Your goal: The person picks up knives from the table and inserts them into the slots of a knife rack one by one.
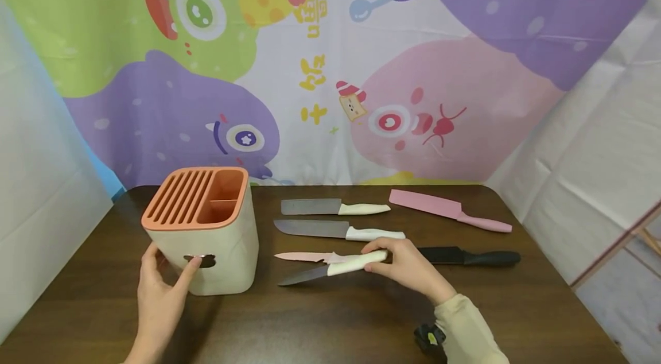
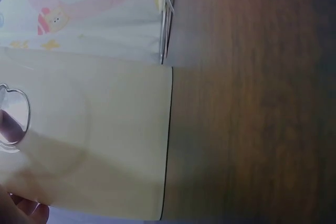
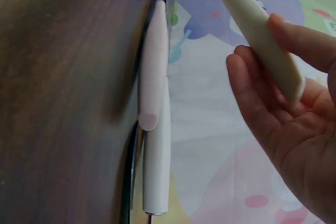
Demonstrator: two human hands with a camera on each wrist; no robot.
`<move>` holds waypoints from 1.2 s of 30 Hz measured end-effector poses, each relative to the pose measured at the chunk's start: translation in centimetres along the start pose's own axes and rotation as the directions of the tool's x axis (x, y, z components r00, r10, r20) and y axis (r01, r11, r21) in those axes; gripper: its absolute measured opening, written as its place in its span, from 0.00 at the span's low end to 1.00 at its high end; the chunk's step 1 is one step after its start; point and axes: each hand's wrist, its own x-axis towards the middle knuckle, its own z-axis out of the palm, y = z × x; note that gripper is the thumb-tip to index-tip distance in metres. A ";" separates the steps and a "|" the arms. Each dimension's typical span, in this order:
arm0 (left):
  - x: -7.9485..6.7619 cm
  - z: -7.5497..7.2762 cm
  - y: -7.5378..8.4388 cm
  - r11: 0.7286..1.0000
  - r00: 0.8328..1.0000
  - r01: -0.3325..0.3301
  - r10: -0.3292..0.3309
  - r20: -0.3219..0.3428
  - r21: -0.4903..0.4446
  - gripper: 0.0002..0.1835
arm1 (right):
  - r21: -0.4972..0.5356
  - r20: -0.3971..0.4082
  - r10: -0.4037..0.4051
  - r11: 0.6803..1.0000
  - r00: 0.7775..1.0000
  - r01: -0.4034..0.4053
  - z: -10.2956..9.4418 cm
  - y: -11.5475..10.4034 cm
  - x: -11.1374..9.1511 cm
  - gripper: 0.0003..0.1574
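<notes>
My left hand [image 1: 161, 295] holds the near left corner of a cream knife holder [image 1: 232, 263], thumb on its front emblem and fingers round the side. The holder stands upright; its orange top has long slots and two square compartments. Between thumb and fingers, my right hand [image 1: 408, 266] pinches the cream handle of a knife [image 1: 356, 263]. That knife's grey blade points left, and in the right wrist view its handle [image 3: 257, 38] is lifted off the table. Right behind it lies a small pink paring knife [image 1: 304, 256], its handle partly hidden in the head view.
Behind lie a cream-handled cleaver [image 1: 312, 206], a white-handled knife [image 1: 315, 228] and a pink cleaver [image 1: 426, 202]. A black knife [image 1: 490, 258] lies right, partly behind my right hand. A patterned cloth [image 1: 320, 140] hangs beyond the brown table [image 1: 289, 329].
</notes>
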 end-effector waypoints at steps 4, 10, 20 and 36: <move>0.1 0.0 0.0 1.000 1.000 -0.007 0.007 -0.005 0.009 0.37 | 0.088 -0.033 0.011 0.996 0.999 -0.008 -0.3 -0.3 0.1 0.17; 0.2 -0.2 0.1 0.999 1.000 -0.017 0.018 -0.006 0.028 0.37 | 0.209 -0.097 0.031 0.978 0.995 -0.010 -0.4 -0.5 0.3 0.20; 0.2 -0.2 -0.1 0.999 1.000 -0.013 0.014 -0.003 0.045 0.38 | 0.314 -0.142 0.009 0.949 0.990 0.037 -0.8 -2.3 0.2 0.18; 0.3 -0.3 -0.1 0.999 1.000 0.018 -0.019 0.021 0.042 0.38 | 0.461 -0.235 -0.029 0.876 0.971 0.138 -0.8 -2.2 1.2 0.17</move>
